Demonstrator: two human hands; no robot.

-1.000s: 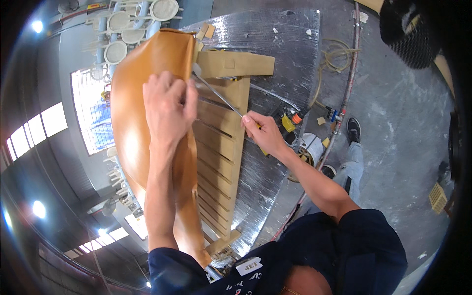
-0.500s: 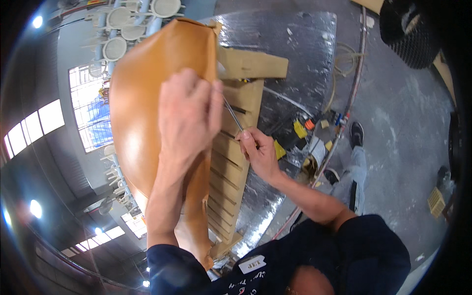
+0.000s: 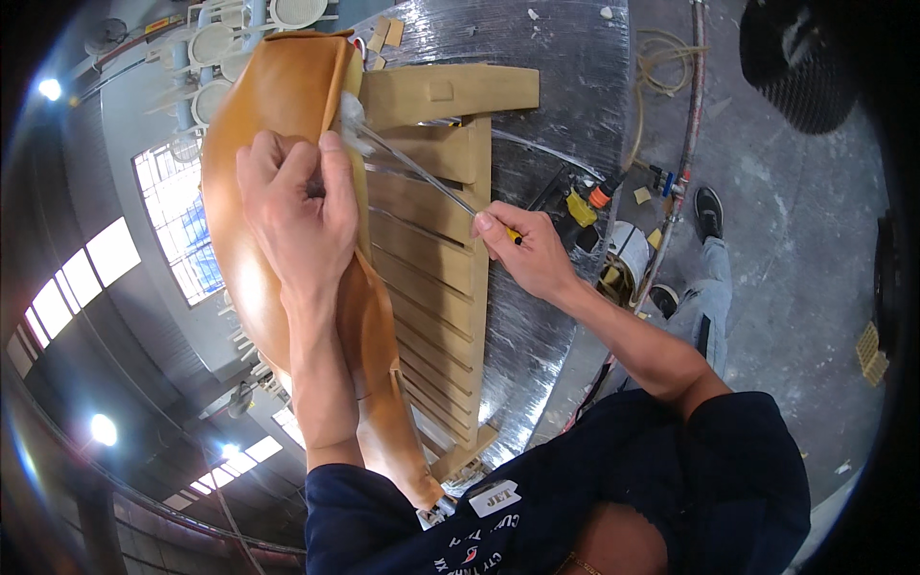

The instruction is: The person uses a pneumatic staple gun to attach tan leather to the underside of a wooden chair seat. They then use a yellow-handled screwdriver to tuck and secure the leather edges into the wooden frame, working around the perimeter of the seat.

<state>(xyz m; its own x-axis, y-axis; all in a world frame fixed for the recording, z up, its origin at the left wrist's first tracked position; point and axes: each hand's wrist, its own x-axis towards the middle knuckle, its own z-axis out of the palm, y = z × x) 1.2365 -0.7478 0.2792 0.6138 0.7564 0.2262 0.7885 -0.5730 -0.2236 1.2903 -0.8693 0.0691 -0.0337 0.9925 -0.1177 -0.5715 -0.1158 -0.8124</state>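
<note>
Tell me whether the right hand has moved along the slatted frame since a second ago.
Cannot tell: the right hand still holds the thin tool over the slatted frame, but the camera shifted.

Coiled hose [image 3: 661, 57], yellow tool [image 3: 580, 208] and black shoe [image 3: 709, 211] on the grey floor [image 3: 795, 240]

L hand [image 3: 292, 206] curled, fingers clenched; R hand [image 3: 527, 254] pinch grip, arm bent.

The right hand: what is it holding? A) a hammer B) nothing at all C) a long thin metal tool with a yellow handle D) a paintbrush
C: the right hand grips a thin metal tool with a bit of yellow handle showing at the fingers, its tip reaching the edge of the tan leather cover that the left hand presses against the slatted wooden frame.
</note>
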